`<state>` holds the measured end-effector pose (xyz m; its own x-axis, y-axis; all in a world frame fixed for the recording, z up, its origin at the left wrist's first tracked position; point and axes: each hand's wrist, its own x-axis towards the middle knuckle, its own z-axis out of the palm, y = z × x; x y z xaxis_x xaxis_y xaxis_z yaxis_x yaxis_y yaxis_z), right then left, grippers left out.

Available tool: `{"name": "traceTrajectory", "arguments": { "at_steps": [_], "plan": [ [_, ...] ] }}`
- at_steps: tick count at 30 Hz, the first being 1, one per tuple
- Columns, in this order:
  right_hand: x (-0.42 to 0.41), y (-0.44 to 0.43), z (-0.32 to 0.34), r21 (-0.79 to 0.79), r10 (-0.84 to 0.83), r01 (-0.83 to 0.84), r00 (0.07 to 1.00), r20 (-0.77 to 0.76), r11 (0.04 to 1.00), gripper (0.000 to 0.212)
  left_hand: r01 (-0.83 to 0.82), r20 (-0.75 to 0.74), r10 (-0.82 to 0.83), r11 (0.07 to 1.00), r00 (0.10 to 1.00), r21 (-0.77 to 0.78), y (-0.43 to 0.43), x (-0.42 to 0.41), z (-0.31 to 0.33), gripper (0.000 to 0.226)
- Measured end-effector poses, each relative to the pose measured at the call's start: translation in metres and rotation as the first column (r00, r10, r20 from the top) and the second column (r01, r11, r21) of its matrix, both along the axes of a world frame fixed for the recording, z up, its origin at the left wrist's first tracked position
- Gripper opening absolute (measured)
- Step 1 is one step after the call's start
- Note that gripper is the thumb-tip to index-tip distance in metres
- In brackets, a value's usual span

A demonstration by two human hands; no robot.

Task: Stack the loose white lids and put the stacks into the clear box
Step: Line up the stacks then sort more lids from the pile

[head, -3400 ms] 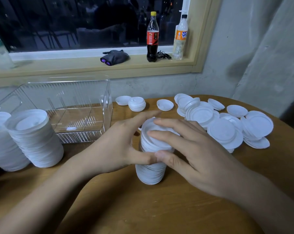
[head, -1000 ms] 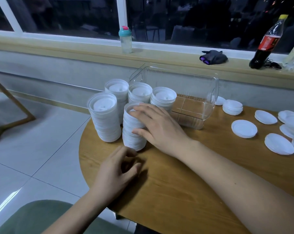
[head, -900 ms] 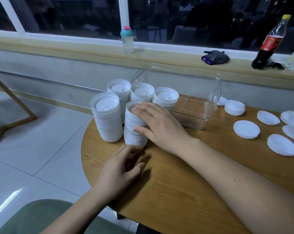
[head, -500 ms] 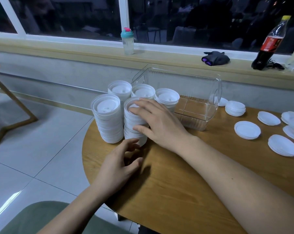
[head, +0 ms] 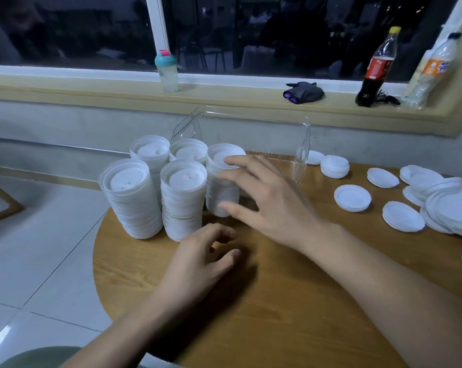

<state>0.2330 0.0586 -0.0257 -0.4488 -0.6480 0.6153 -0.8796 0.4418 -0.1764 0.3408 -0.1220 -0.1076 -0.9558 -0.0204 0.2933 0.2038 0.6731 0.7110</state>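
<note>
Several tall stacks of white lids stand together at the table's left edge; the nearest one [head: 183, 197] stands free. My right hand [head: 272, 205] is just right of it with fingers spread and holds nothing. Its fingertips lie in front of another stack [head: 220, 168]; I cannot tell whether they touch it. My left hand [head: 200, 261] rests on the wooden table [head: 277, 314] below the stacks, fingers loosely curled and empty. The clear box [head: 253, 131] stands behind the stacks. Loose white lids [head: 352, 197] lie scattered on the right, with a short stack [head: 334, 166] near the box.
The table's rounded left edge runs close under the stacks, with tiled floor below. On the window ledge behind stand a teal-capped shaker [head: 167, 71], a dark pouch [head: 304, 92], a cola bottle [head: 377, 70] and an orange-labelled bottle [head: 431, 73].
My right hand has let go of the nearest stack, which it had set among the others, and has moved right with fingers spread. My left hand stayed on the table.
</note>
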Motion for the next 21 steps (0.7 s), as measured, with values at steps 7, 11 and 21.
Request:
{"name": "traceTrajectory", "arguments": {
  "at_steps": [7, 11, 21],
  "plan": [
    [-0.005, 0.116, -0.017, 0.014, -0.225, 0.225, 0.97, 0.093, 0.974, 0.038, 0.185, -0.06, -0.193, 0.976, 0.979, -0.115, 0.062, -0.071, 0.002, 0.021],
    [-0.011, 0.177, -0.032, 0.015, -0.361, 0.363, 0.922, 0.139, 0.932, 0.033, 0.25, -0.073, -0.261, 0.959, 0.963, -0.132, 0.104, -0.109, -0.004, 0.022],
    [-0.029, 0.271, -0.087, 0.119, -0.688, 0.678, 0.717, 0.113, 0.726, 0.024, 0.22, -0.092, -0.232, 0.967, 0.968, -0.128, 0.196, -0.185, -0.028, 0.057]
  ]
}}
